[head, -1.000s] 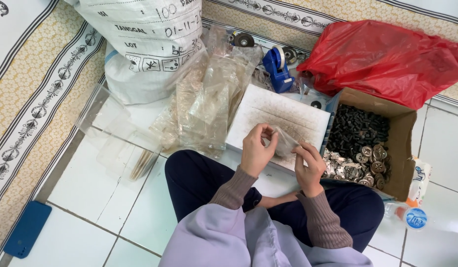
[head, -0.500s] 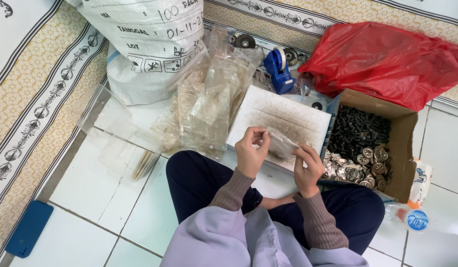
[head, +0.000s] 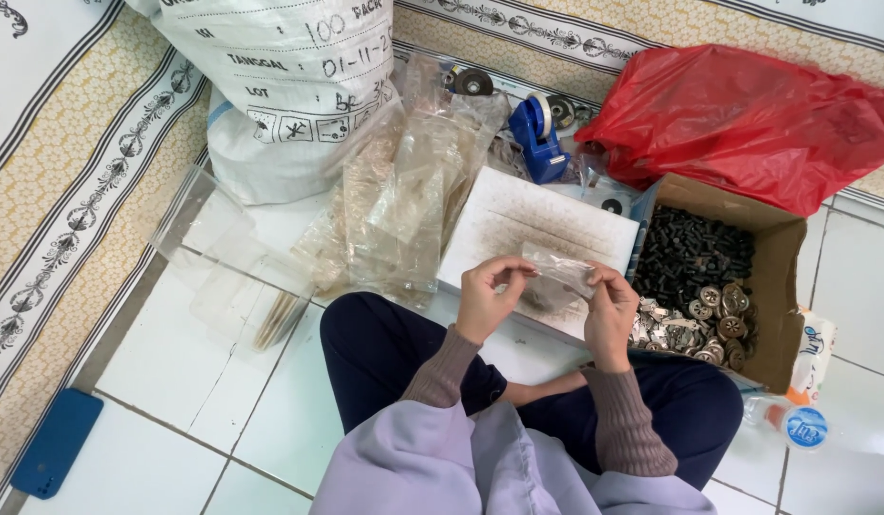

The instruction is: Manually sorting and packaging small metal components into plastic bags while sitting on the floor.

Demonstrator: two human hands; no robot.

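I sit cross-legged on a tiled floor. My left hand (head: 487, 298) and my right hand (head: 609, 310) hold a small clear plastic bag (head: 559, 270) between them, one hand at each end, above a white flat board (head: 537, 224) that rests in front of my knees. To the right stands an open cardboard box (head: 778, 277) with small black parts, round metal discs and silvery pieces.
A heap of clear plastic bags (head: 404, 195) lies left of the board. A big white sack (head: 289, 86) stands behind it, with a blue tape dispenser (head: 537, 133) and a red plastic bag (head: 738, 110). A blue phone (head: 56, 456) lies at lower left, a bottle (head: 790, 420) at lower right.
My hands have lifted slightly off the board and drawn the small bag out between them. The right hand now grips the bag's right end.
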